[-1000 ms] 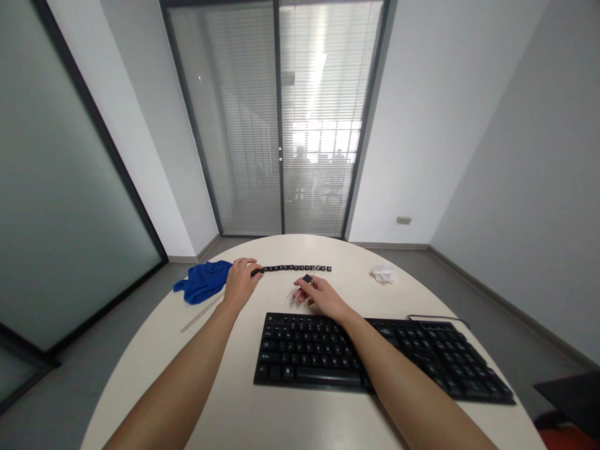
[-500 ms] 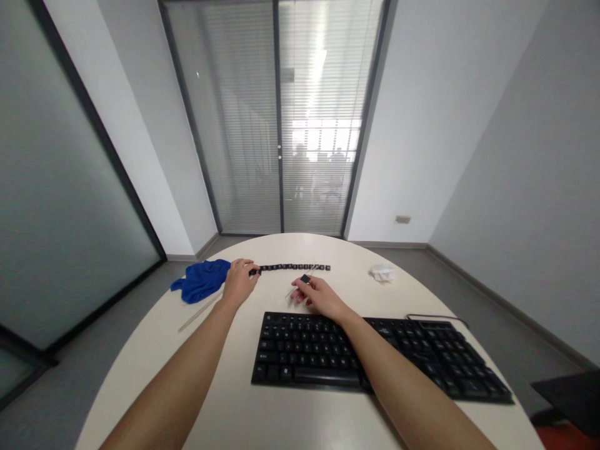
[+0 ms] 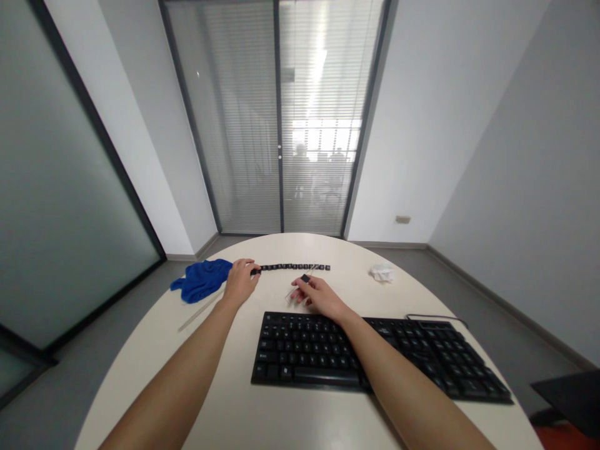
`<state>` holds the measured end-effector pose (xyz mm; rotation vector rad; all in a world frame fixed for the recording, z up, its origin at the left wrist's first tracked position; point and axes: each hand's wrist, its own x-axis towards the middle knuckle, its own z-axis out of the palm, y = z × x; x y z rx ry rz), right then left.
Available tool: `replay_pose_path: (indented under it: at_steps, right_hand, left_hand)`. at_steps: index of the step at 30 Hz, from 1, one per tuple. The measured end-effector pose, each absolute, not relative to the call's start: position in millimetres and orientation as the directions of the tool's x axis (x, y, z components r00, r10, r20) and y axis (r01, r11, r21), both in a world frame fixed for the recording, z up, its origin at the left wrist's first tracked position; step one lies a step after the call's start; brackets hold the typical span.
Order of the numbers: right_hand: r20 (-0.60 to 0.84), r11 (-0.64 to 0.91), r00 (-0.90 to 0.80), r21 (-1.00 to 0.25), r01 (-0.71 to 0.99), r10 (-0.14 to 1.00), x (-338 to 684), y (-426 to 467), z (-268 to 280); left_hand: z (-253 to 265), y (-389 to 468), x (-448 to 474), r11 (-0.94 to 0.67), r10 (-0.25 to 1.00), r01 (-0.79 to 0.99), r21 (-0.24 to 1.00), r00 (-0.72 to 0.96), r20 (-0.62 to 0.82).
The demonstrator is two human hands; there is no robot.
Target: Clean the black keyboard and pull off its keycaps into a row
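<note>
A row of small black keycaps [image 3: 289,266] lies across the far part of the table. My left hand [image 3: 240,282] is at the row's left end, its thumb and fingertips closed on a black keycap [image 3: 255,272]. In my right hand [image 3: 323,297], another black keycap [image 3: 305,279] is pinched between thumb and forefinger, just nearer to me than the row. A thin, pale, wire-like thing shows by the right fingers and reaches toward the row; whether the hand holds it I cannot tell. Below my right wrist lies a black keyboard [image 3: 307,350], partly hidden by the forearm.
A crumpled blue cloth [image 3: 202,280] lies left of my left hand, with a pale thin stick [image 3: 199,314] in front of it. Crumpled white tissue [image 3: 382,273] is at the right of the round table [image 3: 225,406]. The keyboard's cable [image 3: 435,317] curls behind it.
Almost nothing differs. Both hands stay in the same places with the keycaps, apart from a very slight shift of the left hand.
</note>
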<state>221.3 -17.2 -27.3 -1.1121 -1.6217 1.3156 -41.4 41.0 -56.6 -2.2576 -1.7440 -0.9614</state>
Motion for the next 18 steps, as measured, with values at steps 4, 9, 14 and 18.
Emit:
replay_pose_path:
  at_steps: [4, 9, 14, 18]
  right_hand:
    - [0.035, 0.095, -0.331, -0.982, 0.166, 0.943, 221, -16, -28]
    - [0.030, 0.095, -0.333, -0.979, 0.180, 0.942, 221, -17, -28]
    - [0.032, 0.117, -0.375, -0.971, 0.206, 0.927, 220, -23, -13]
    - [0.096, 0.281, -0.500, -0.909, 0.307, 0.860, 224, -35, 15]
  left_hand:
    - [-56, 41, -41, -0.323, 0.820, 0.907, 0.269, 0.126, 0.558]
    - [-56, 41, -39, -0.333, 0.809, 0.906, 0.263, 0.131, 0.573]
    - [-47, 34, -30, -0.366, 0.775, 0.886, 0.286, 0.120, 0.620]
    - [-26, 27, -20, -0.370, 0.830, 0.834, 0.410, 0.098, 0.550]
